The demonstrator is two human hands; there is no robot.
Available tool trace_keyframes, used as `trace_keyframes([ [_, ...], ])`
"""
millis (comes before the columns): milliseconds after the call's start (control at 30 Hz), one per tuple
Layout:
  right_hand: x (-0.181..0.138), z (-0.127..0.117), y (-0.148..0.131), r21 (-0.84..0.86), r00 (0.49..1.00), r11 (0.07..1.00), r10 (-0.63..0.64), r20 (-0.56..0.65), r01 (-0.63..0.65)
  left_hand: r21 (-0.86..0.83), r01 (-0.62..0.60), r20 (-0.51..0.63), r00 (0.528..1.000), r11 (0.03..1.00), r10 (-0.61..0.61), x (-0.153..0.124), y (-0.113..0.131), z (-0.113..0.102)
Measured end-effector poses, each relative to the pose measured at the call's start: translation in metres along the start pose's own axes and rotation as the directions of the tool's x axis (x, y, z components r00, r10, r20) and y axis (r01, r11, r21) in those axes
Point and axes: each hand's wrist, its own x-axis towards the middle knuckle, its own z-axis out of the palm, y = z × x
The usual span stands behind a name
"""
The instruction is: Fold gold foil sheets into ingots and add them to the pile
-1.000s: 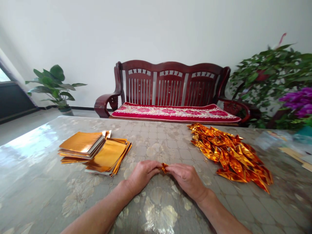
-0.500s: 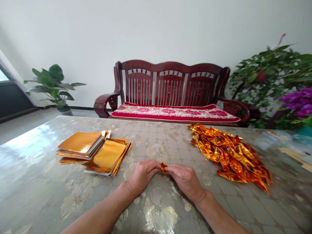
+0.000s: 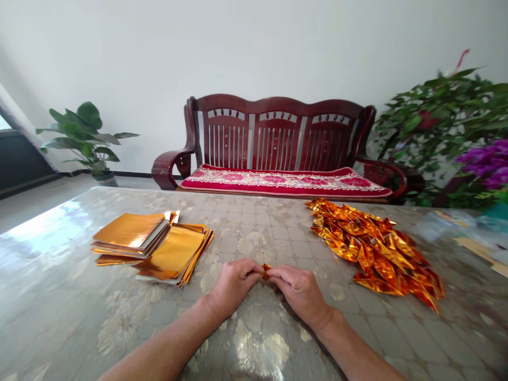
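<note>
A small piece of folded gold foil paper [image 3: 265, 272] shows between my two hands, just above the table, mostly covered by fingers. My left hand [image 3: 237, 286] pinches its left end, thumb and forefinger closed. From the other side my right hand [image 3: 301, 291] grips the right end the same way. To the left lie two overlapping stacks of flat gold foil sheets [image 3: 170, 254], some edges showing grey. A heap of folded gold foil paper pieces [image 3: 377, 248], pointed and shiny, spreads over the table on the right.
The table [image 3: 254, 222] has a glossy floral covering. Clear plastic bags [image 3: 444, 225] and tan card pieces [image 3: 480, 251] lie at its right. Behind stands a wooden bench [image 3: 278, 137] with a red patterned cushion [image 3: 281, 181]. Potted plants [image 3: 89, 137] flank it.
Both hands stay at nearly the same spot, fingertips slightly closer together around the folded paper, so less of it shows. The view has shifted very slightly.
</note>
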Motion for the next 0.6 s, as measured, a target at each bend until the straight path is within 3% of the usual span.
trace_keyframes([
  [233,0.0001,0.0011,-0.0017,0.016,0.999,1.000,0.012,-0.034,-0.011,-0.012,0.063,-0.056,0.996,0.998,-0.063,-0.0001,0.0030,0.0019],
  [433,-0.0019,0.0027,-0.0045,0.049,0.998,0.997,0.065,0.004,-0.065,-0.068,0.124,-0.067,0.989,0.990,-0.129,-0.0035,0.0034,0.0055],
  [600,0.0003,0.0004,-0.0020,-0.028,0.999,0.999,0.034,-0.026,-0.035,-0.104,0.131,-0.083,0.987,0.986,-0.140,0.0005,-0.0005,0.0037],
])
